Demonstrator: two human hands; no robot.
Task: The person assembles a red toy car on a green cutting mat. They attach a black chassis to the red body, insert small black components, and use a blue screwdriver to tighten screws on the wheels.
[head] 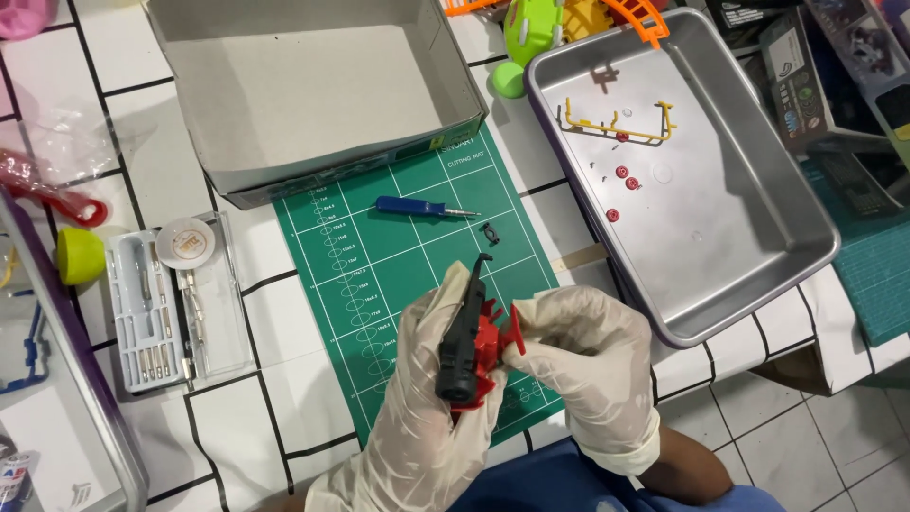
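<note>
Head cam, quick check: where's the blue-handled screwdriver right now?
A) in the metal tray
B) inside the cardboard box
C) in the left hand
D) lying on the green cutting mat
D: the blue-handled screwdriver lies loose on the green cutting mat, beyond both gloved hands and touched by neither.

- We see an open grey cardboard box (313, 90) just above the green cutting mat (379, 275).
- We see dark printed packages (815, 76) far right of the mat.

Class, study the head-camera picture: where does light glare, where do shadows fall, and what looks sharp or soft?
Head view: soft glare on the metal tray; the yellow frame casts a shadow on its floor; gloved left hand and right hand with the red-and-black part are sharp; the edges bow slightly.
</note>
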